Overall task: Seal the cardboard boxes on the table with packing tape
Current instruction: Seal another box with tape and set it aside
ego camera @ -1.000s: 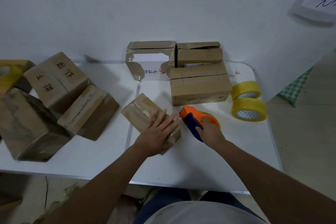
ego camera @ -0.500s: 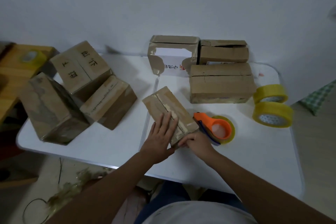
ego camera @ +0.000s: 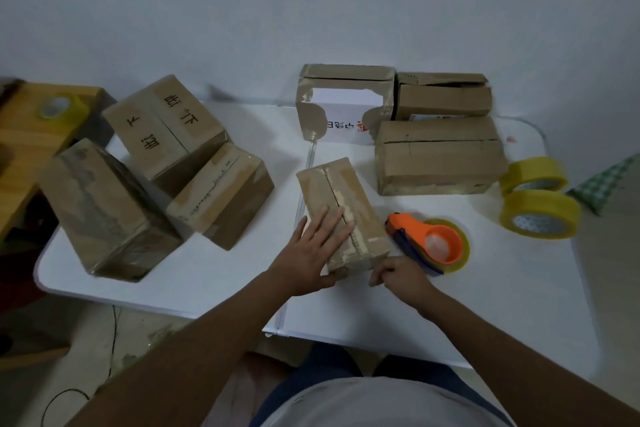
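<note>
A small cardboard box (ego camera: 341, 196) lies at the table's middle, its top seam running away from me. My left hand (ego camera: 313, 250) lies flat on its near top, fingers spread, thumb against the near end. My right hand (ego camera: 398, 276) rests on the table at the box's near right corner, fingers curled, with nothing visible in it. The orange tape dispenser (ego camera: 431, 241) with a yellow roll lies flat just right of the box, free of my hand.
Three taped boxes (ego camera: 166, 128) lean together at the left. Three more boxes (ego camera: 438, 156) stand at the back right. Two yellow tape rolls (ego camera: 538, 213) sit at the right edge. Another roll (ego camera: 60, 107) rests on a wooden stand beyond the white table (ego camera: 485, 305).
My right hand let go of the tape dispenser, which now lies flat, and moved to the box's near right corner. My left hand stayed pressed on the box.
</note>
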